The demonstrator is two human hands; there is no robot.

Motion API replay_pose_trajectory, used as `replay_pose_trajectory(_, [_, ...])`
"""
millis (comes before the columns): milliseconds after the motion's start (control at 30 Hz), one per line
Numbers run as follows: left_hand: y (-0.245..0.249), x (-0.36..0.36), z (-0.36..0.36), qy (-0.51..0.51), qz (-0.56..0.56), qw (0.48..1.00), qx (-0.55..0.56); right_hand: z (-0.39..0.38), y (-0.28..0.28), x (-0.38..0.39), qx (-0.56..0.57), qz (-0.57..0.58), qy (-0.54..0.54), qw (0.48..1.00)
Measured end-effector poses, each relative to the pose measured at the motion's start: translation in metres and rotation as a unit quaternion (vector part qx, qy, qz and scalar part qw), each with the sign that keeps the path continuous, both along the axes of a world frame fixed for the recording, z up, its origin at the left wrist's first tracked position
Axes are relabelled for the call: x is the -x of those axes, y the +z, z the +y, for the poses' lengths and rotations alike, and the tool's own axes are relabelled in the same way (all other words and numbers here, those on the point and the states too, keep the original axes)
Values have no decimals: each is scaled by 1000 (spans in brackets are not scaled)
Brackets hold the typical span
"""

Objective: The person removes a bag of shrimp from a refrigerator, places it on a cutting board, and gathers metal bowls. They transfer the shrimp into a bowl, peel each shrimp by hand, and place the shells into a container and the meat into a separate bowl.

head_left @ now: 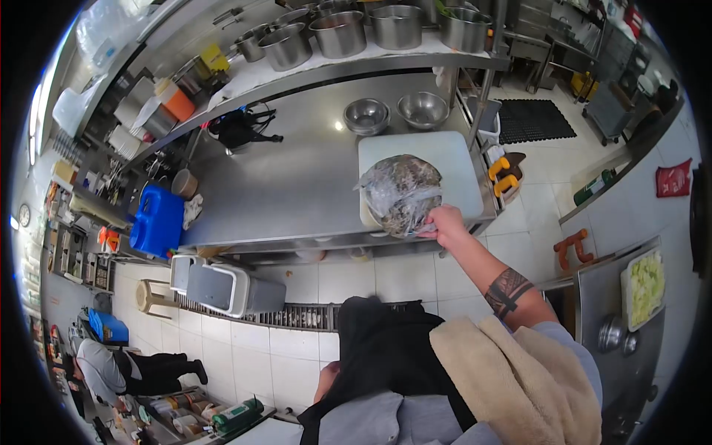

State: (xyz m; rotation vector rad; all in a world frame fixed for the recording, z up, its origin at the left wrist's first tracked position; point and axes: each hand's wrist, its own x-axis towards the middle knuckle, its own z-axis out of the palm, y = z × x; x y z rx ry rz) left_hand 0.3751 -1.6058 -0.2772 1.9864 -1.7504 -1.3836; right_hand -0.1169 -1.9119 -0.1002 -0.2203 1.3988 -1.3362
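Observation:
My right hand [445,225] is closed on the near right edge of a round, plastic-wrapped bundle [403,194] with mottled brown and grey contents. What is inside the clear wrap I cannot make out. The bundle is over a white cutting board [461,167] at the right end of the steel table. Low beside my dark apron is my left hand [326,380], partly covered by the cloth, its fingers hidden. Beyond the board stand two steel bowls, a left one [366,116] and a right one [423,110].
Several steel pots [337,34] line the shelf above the steel table [297,185]. A blue jug [157,220] stands at its left end, a black strapped item [245,127] farther back. Grey bins [222,288] sit below. Another person [122,368] is at lower left. Chopped greens fill a tray [630,324].

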Motion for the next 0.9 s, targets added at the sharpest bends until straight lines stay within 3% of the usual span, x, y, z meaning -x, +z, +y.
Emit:
replay_pose_trajectory(67, [-8, 6, -41, 10, -39, 999, -13, -39, 2, -2, -5, -21, 41, 999])
replay_pose_trajectory(100, [-15, 2, -66, -30, -33, 999, -3, -55, -1, -2, 1, 2, 64, 998])
replay_pose_trajectory(133, [-2, 10, -100, 10, 20, 999, -34, -65, -2, -3, -9, 3, 59, 998])
replay_pose_trajectory(200, [11, 19, -179, -58, -46, 997, 34, -100, 7, -2, -38, 25, 94, 995])
replay_pose_trajectory(267, [-27, -1, -253, -161, -60, 976, 131, -114, 14, 2, -44, 29, 110, 993])
replay_pose_trajectory(333, [-11, 6, -335, -267, -48, 918, 288, -120, 32, 11, -28, 20, 221, 975])
replay_pose_trajectory(367, [16, 27, -371, -186, -6, 949, 253, -125, 29, 29, -35, 22, 213, 976])
replay_pose_trajectory(400, [50, 47, -400, -102, 34, 971, 214, -130, 25, 58, -43, 18, 302, 952])
replay_pose_trajectory(433, [75, 59, -433, -127, 2, 981, 147, -138, 20, 84, -49, 13, 389, 920])
replay_pose_trajectory(467, [94, 66, -458, -151, -33, 985, 81, -149, 13, 106, -51, 10, 384, 922])
replay_pose_trajectory(533, [121, 80, -489, -160, -22, 980, 117, -183, -5, 139, -36, 54, 169, 984])
replay_pose_trajectory(600, [150, 99, -513, -166, -7, 973, 159, -229, -23, 160, -32, 154, 25, 987])
replay_pose_trajectory(667, [182, 118, -520, -144, 5, 980, 139, -276, -36, 174, -53, 242, -41, 968])
replay_pose_trajectory(700, [192, 126, -518, -144, -18, 971, 190, -295, -44, 181, -54, 241, -34, 968])
replay_pose_trajectory(767, [211, 141, -513, -100, -5, 974, 203, -330, -56, 190, -70, 412, -35, 908])
replay_pose_trajectory(800, [216, 146, -509, -64, 10, 973, 219, -344, -56, 200, -71, 409, -28, 910])
replay_pose_trajectory(867, [223, 155, -500, -36, 25, 976, 212, -358, -46, 215, -151, 417, 144, 885])
replay_pose_trajectory(900, [230, 161, -495, -12, 36, 975, 221, -358, -42, 218, -153, 417, 149, 884])
